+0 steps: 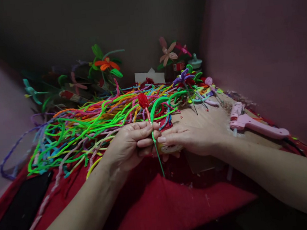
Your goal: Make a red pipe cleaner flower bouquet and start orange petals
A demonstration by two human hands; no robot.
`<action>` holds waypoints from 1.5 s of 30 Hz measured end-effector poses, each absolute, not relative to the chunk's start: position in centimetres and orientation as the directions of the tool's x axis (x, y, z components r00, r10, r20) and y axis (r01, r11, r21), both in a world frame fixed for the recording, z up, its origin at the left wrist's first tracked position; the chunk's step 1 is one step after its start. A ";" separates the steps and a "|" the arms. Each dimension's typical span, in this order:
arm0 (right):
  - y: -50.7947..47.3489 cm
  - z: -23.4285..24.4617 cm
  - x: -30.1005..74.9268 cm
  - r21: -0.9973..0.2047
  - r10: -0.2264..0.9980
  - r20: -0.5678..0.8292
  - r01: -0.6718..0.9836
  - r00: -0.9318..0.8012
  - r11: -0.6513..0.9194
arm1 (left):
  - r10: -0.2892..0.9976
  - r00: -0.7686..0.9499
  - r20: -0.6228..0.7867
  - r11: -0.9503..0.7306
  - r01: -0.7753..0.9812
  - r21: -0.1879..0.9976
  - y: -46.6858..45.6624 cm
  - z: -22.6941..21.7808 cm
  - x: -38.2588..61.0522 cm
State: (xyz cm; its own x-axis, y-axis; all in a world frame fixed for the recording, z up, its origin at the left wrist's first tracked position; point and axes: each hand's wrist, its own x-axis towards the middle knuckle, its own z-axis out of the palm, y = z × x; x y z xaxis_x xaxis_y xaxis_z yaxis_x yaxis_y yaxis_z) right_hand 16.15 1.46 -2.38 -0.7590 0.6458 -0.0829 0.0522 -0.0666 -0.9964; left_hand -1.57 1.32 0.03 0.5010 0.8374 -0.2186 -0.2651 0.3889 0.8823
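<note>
In the middle of the head view, my left hand point(136, 140) pinches a pipe-cleaner flower by its stem. The flower has a red bud point(143, 100) on top and a curved green leaf point(156, 105) to its right. Its thin green stem point(159, 160) points down below my fingers. My right hand point(187, 139) is close beside it, thumb reaching toward the stem just under the leaf. Closed in the right hand's fingers is a pale yellow round spool point(170, 148), mostly hidden by the hand.
Loose, colourful pipe cleaners point(88, 125) pile across the table's left and back. To the right, a pink glue gun point(255, 122) lies on a brown board point(197, 116). Finished flowers point(107, 64) stand behind. A black flat object point(23, 209) lies on the red cloth point(179, 207).
</note>
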 end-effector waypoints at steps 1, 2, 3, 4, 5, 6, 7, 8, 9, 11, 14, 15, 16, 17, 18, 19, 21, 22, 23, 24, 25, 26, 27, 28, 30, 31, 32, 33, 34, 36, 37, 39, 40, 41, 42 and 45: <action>1.5 -2.4 16.1 -0.995 0.629 -0.089 0.036 -0.772 -0.096 | 0.832 0.511 -0.218 0.398 -0.275 0.875 1.4 -0.1 -1.7; 1.5 -2.3 16.1 -0.992 0.613 -0.096 0.025 -0.784 -0.123 | 0.826 0.521 -0.216 0.404 -0.279 0.871 1.5 -0.3 -1.8; 1.4 -2.3 16.0 -0.989 0.599 -0.107 0.023 -0.793 -0.146 | 0.817 0.534 -0.216 0.410 -0.276 0.869 1.6 -0.4 -1.8; 1.4 -2.1 16.0 -0.987 0.592 -0.124 0.035 -0.796 -0.160 | 0.807 0.549 -0.217 0.416 -0.268 0.869 1.6 -0.4 -1.9; 1.2 -1.9 16.0 -0.986 0.595 -0.140 0.055 -0.792 -0.158 | 0.796 0.565 -0.217 0.420 -0.256 0.871 1.7 -0.5 -1.9; 1.1 -1.6 16.1 -0.987 0.608 -0.146 0.074 -0.780 -0.143 | 0.789 0.576 -0.217 0.419 -0.245 0.874 1.7 -0.5 -1.9; 1.0 -1.4 16.3 -0.989 0.628 -0.141 0.088 -0.766 -0.115 | 0.786 0.581 -0.213 0.414 -0.238 0.879 1.7 -0.5 -1.8; 0.9 -1.1 16.4 -0.993 0.652 -0.121 0.097 -0.749 -0.073 | 0.787 0.581 -0.208 0.405 -0.233 0.884 1.7 -0.4 -1.8; 0.9 -0.8 16.7 -0.994 0.671 -0.093 0.103 -0.736 -0.025 | 0.790 0.580 -0.201 0.395 -0.231 0.889 1.7 -0.4 -1.7; 1.0 -0.4 17.1 -0.980 0.680 -0.066 0.174 -0.731 0.091 | 0.797 0.573 -0.190 0.377 -0.227 0.898 1.7 -0.4 -1.6; 1.4 -0.1 17.5 -0.925 0.670 -0.091 0.311 -0.737 0.217 | 0.802 0.564 -0.198 0.364 -0.200 0.910 1.8 -0.6 -1.4; 1.5 0.0 17.5 -0.911 0.672 -0.100 0.339 -0.734 0.235 | 0.804 0.558 -0.206 0.363 -0.185 0.913 1.8 -0.7 -1.3; 1.6 0.0 17.5 -0.900 0.680 -0.111 0.363 -0.725 0.241 | 0.805 0.552 -0.218 0.362 -0.167 0.917 1.8 -0.9 -1.2; 1.6 0.1 17.5 -0.894 0.685 -0.127 0.381 -0.717 0.234 | 0.806 0.546 -0.227 0.361 -0.149 0.921 1.7 -1.0 -1.1; 1.6 0.1 17.5 -0.892 0.689 -0.147 0.396 -0.710 0.217 | 0.806 0.542 -0.238 0.359 -0.127 0.925 1.7 -1.1 -1.0; 1.6 0.2 17.5 -0.892 0.692 -0.168 0.406 -0.702 0.196 | 0.806 0.536 -0.250 0.356 -0.101 0.929 1.6 -1.3 -0.8; 1.5 0.4 17.8 -0.901 0.704 -0.191 0.407 -0.684 0.152 | 0.812 0.512 -0.280 0.352 -0.047 0.935 1.6 -1.6 -0.6; 1.5 0.5 18.1 -0.914 0.714 -0.182 0.384 -0.676 0.131 | 0.822 0.487 -0.295 0.352 -0.026 0.936 1.7 -1.7 -0.6; 1.5 0.5 18.4 -0.927 0.724 -0.167 0.357 -0.669 0.115 | 0.835 0.456 -0.307 0.351 -0.012 0.936 1.8 -1.9 -0.6; 1.6 0.5 18.6 -0.938 0.736 -0.150 0.331 -0.660 0.106 | 0.848 0.426 -0.316 0.352 -0.006 0.936 1.9 -2.1 -0.7; 1.7 0.4 18.9 -0.945 0.741 -0.136 0.312 -0.658 0.103 | 0.859 0.399 -0.319 0.351 -0.007 0.936 2.1 -2.2 -0.8; 1.8 0.2 19.1 -0.948 0.736 -0.129 0.301 -0.665 0.106 | 0.867 0.382 -0.319 0.350 -0.012 0.937 2.3 -2.3 -0.9; 1.8 0.0 19.3 -0.952 0.724 -0.124 0.288 -0.678 0.107 | 0.871 0.376 -0.317 0.348 -0.016 0.937 2.4 -2.4 -1.1; 1.9 -0.2 19.4 -0.957 0.710 -0.122 0.272 -0.693 0.100 | 0.871 0.379 -0.313 0.344 -0.016 0.939 2.6 -2.5 -1.2; 2.0 -0.6 19.4 -0.977 0.687 -0.107 0.206 -0.719 0.063 | 0.866 0.400 -0.301 0.332 -0.009 0.943 2.7 -2.5 -1.3; 2.0 -0.8 19.4 -0.985 0.684 -0.099 0.170 -0.723 0.037 | 0.860 0.417 -0.294 0.326 -0.005 0.945 2.6 -2.5 -1.3; 2.0 -0.9 19.3 -0.990 0.684 -0.095 0.142 -0.723 0.014 | 0.853 0.434 -0.290 0.322 -0.002 0.947 2.6 -2.4 -1.3; 2.0 -1.0 19.3 -0.992 0.683 -0.095 0.124 -0.724 -0.006 | 0.848 0.447 -0.286 0.321 -0.002 0.947 2.5 -2.4 -1.3; 2.1 -1.1 19.3 -0.994 0.681 -0.095 0.111 -0.727 -0.020 | 0.844 0.455 -0.284 0.320 -0.004 0.947 2.4 -2.3 -1.2; 2.1 -1.2 19.2 -0.995 0.671 -0.093 0.086 -0.735 -0.043 | 0.843 0.457 -0.282 0.322 -0.011 0.947 2.3 -2.2 -1.2; 2.1 -1.3 19.2 -0.996 0.668 -0.093 0.078 -0.739 -0.053 | 0.844 0.456 -0.282 0.323 -0.012 0.946 2.2 -2.2 -1.2; 2.1 -1.4 19.2 -0.995 0.671 -0.101 0.073 -0.735 -0.070 | 0.842 0.456 -0.289 0.332 -0.016 0.943 2.2 -2.1 -1.2; 2.1 -1.5 19.2 -0.994 0.673 -0.109 0.077 -0.732 -0.077 | 0.838 0.460 -0.294 0.341 -0.019 0.940 2.2 -2.1 -1.3; 2.0 -1.5 19.1 -0.993 0.676 -0.117 0.084 -0.728 -0.082 | 0.831 0.469 -0.299 0.350 -0.023 0.936 2.2 -2.1 -1.3; 2.0 -1.6 19.1 -0.993 0.679 -0.122 0.089 -0.724 -0.083 | 0.823 0.480 -0.304 0.360 -0.028 0.932 2.2 -2.1 -1.4; 1.9 -1.6 19.1 -0.992 0.682 -0.128 0.106 -0.720 -0.075 | 0.802 0.515 -0.303 0.376 -0.041 0.926 2.2 -2.1 -1.5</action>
State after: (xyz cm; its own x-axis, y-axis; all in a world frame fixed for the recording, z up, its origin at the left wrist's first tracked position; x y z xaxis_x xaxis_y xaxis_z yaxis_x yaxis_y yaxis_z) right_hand 19.06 1.92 -1.59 -0.7201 0.6819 -0.1284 0.1062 -0.0746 -0.9915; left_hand -1.52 2.19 -2.11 0.5148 0.8019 -0.3030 -0.0408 0.3760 0.9257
